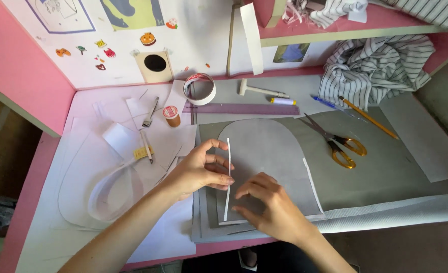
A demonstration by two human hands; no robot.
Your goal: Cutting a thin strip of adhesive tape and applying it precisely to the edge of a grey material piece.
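Apparently, seen from the head camera, the step in hand is laying a narrow white strip (227, 177) down along the arched grey fabric piece (269, 151): the left hand (196, 172) pinches the strip's upper stretch between thumb and fingers, while the right hand (267, 202) lies flat with fingers spread, pressing the fabric just right of the strip's lower end. Next, I judge, the strip needs smoothing flat along its line; yellow-handled scissors (342, 146) lie well beyond the right hand.

Scissors (338, 144) right of arched panel (269, 151), tape roll (200, 88) behind.
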